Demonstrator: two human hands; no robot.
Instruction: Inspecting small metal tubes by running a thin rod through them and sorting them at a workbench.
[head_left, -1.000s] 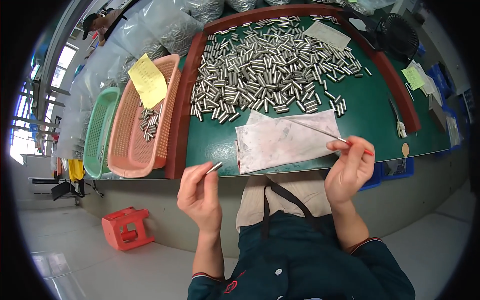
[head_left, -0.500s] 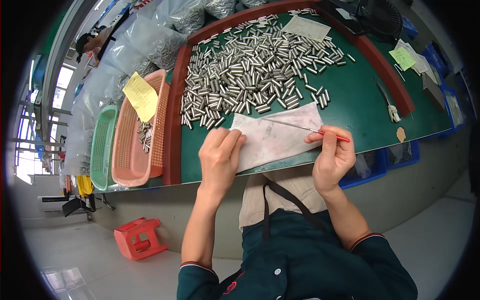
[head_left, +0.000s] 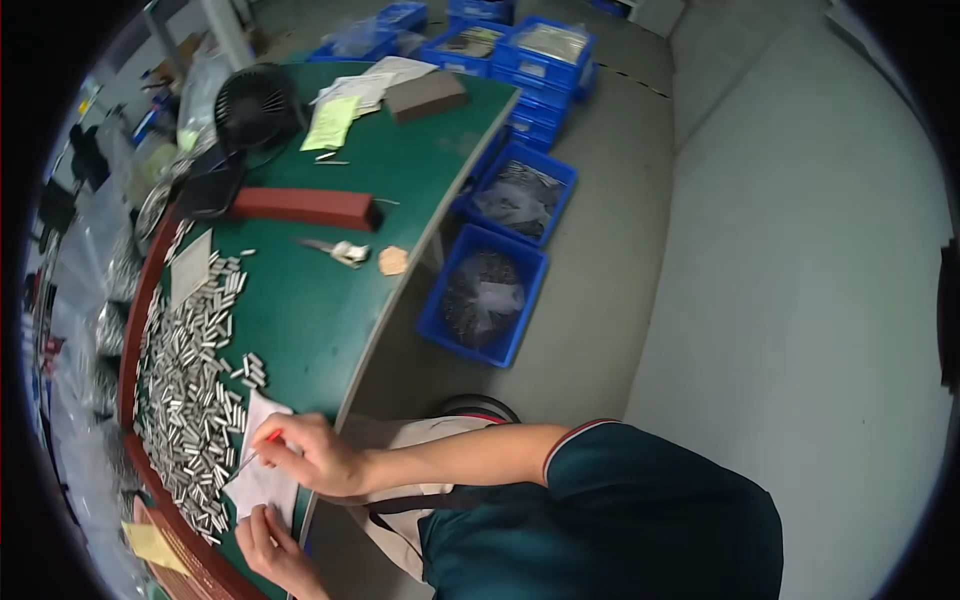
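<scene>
My right hand [head_left: 312, 455] is closed round the red handle of a thin metal tool [head_left: 272, 437]. Its slender shaft points left over a pale pinkish cloth [head_left: 268, 482] at the table's edge. Below it in the view, my left hand [head_left: 272, 552] has its fingers bent together at the cloth's near-left side; what they hold, if anything, is hidden. Beyond the cloth, a wide heap of short shiny metal pins [head_left: 185, 400] covers the green table [head_left: 310, 330]. Several loose pins [head_left: 250, 370] lie just off the heap.
Red-brown rails [head_left: 300, 207] border the work area. A white-handled pointed tool [head_left: 345, 252], a tan scrap [head_left: 393, 261], a black fan [head_left: 258, 108] and papers [head_left: 330, 122] are on the table. Blue bins [head_left: 485, 295] stand on the floor beside it. A pink basket [head_left: 165, 530] is at lower left.
My view has swung far to the right, so table and hands now sit at lower left. Both hands remain by the cloth, and the red-handled tool is still in my right hand.
</scene>
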